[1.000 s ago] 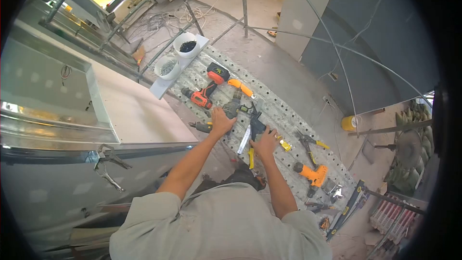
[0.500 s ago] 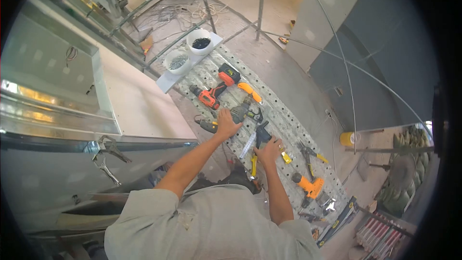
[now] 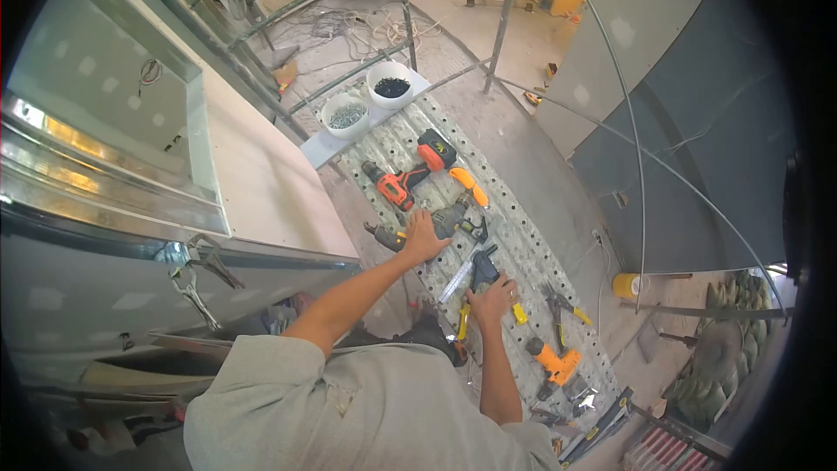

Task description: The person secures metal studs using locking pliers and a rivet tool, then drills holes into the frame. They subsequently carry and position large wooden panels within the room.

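Note:
My left hand (image 3: 425, 237) lies across the middle of a grey-green power drill (image 3: 452, 218), its fingers over the tool and its thumb to the right. My right hand (image 3: 493, 299) is closed around the near end of a dark grey tool (image 3: 485, 267) whose exact kind I cannot make out. Between the hands lies a silver metal strip (image 3: 458, 281). Beyond my left hand sits a red-and-black cordless drill (image 3: 397, 187). An orange-handled tool (image 3: 469, 185) rests beside it. By my right hand are a small yellow item (image 3: 520, 313) and a yellow-handled tool (image 3: 463, 321).
The perforated metal platform (image 3: 532, 255) also bears an orange drill (image 3: 554, 361), yellow-and-black pliers (image 3: 565, 310) and two white buckets of screws (image 3: 389, 85) (image 3: 346, 117). Scaffold tubes (image 3: 504, 22) stand at the far end. Locking clamps (image 3: 196, 283) hang at left.
The view has shifted, so the platform and tools appear lower and slightly right. Both hands stay at the same tools, with little visible movement against them.

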The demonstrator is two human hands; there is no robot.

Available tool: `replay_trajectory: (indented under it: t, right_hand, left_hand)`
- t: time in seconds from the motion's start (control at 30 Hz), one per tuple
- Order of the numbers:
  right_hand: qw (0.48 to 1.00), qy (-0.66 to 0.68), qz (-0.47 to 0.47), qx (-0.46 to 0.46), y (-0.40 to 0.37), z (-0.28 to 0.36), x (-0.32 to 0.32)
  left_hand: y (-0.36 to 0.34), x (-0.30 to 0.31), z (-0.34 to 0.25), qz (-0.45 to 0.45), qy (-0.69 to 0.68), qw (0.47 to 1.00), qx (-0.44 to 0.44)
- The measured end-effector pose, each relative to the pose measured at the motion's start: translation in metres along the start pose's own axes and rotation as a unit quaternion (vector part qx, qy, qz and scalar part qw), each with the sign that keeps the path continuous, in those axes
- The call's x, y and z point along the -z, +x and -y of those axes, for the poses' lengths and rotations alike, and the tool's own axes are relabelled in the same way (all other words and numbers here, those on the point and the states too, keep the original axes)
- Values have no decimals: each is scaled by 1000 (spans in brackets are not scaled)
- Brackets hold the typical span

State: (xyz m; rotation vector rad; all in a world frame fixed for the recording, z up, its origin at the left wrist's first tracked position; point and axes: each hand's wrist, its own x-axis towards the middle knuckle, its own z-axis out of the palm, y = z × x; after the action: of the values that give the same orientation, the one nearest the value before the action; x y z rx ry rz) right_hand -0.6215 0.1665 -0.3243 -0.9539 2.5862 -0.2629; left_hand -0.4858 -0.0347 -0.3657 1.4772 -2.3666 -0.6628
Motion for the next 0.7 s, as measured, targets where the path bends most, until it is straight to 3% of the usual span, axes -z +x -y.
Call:
replay_trajectory:
  t: [0.2,0.3,0.37,0.43,0.5,0.57,0.6,0.63,0.7]
  right_hand:
    - [1000,8,3,1,-2,3,4]
    - [1000,3,6,-4,-1,1,-1]
    - [1000,18,-8,18,0,-5,-5]
    - [1000,4,-13,11,0,-7,-8]
    - [1000,-5,-14,13,1,-2,-11]
    - [1000,-11,12,-8,0,2,-1]
    - [1000,3,27,-14,-2,8,10]
    - [999,6,21,-39,1,5,-7]
    - [999,12,-4,34,7,-26,-46]
  left_hand:
    - [0,-2,2,5,-3,1000,-1]
    - [1,3,4,-54,-18,998,-37]
    - [18,23,7,-145,-65,984,-86]
    - [52,63,21,-118,-214,968,-50]
    - [101,105,48,-228,-167,959,-37]
    - [151,147,80,-256,-176,950,41]
    - [188,144,127,-307,-105,946,5]
    - [227,142,183,-275,-58,960,5]
    - [288,94,333,-205,73,974,-56]
